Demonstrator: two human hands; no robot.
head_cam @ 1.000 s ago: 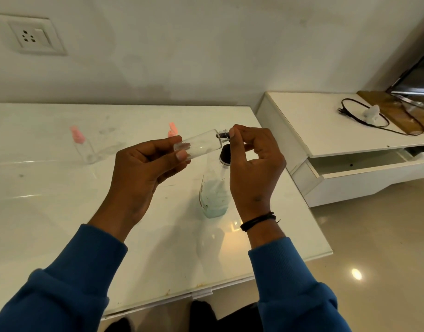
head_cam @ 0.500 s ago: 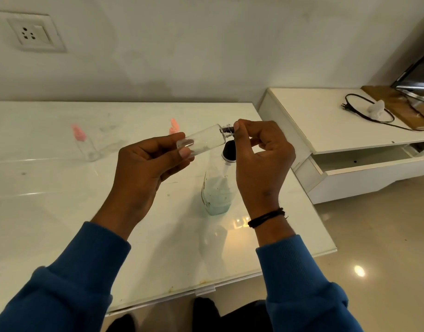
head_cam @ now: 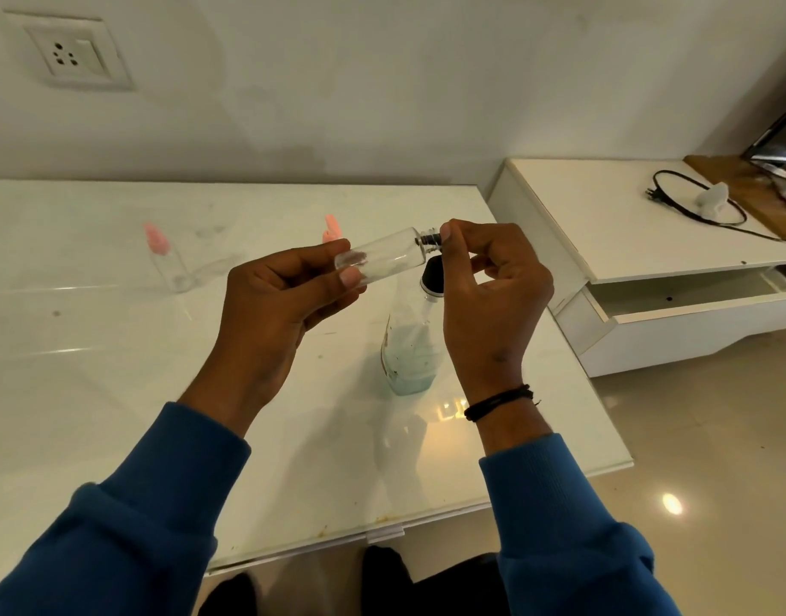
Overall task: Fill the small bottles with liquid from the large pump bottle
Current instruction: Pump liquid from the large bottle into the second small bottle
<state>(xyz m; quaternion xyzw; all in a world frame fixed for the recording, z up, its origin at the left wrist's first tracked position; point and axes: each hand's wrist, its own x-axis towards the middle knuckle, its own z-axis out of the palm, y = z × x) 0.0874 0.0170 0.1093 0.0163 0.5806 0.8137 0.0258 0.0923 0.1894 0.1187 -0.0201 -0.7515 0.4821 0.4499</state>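
Observation:
My left hand (head_cam: 277,304) grips a small clear bottle (head_cam: 384,259) by its base and holds it sideways above the table, neck pointing right. My right hand (head_cam: 489,300) pinches the dark cap (head_cam: 429,239) at that neck between thumb and fingers. Below and behind the right hand stands the large clear bottle (head_cam: 409,353) with bluish liquid low inside and a black top (head_cam: 432,274). A second small bottle with a pink top (head_cam: 168,264) stands at the far left. Another pink top (head_cam: 331,229) shows just behind the held bottle.
The glossy white table (head_cam: 115,371) ends at a front edge near my knees and a right edge beside the tiled floor (head_cam: 715,437). A low white cabinet (head_cam: 649,277) with an open drawer stands to the right, bearing a black cable and a screen.
The view has shifted slightly. Both hands keep their hold on the small bottle and its cap, with the right fingers turned a little at the neck.

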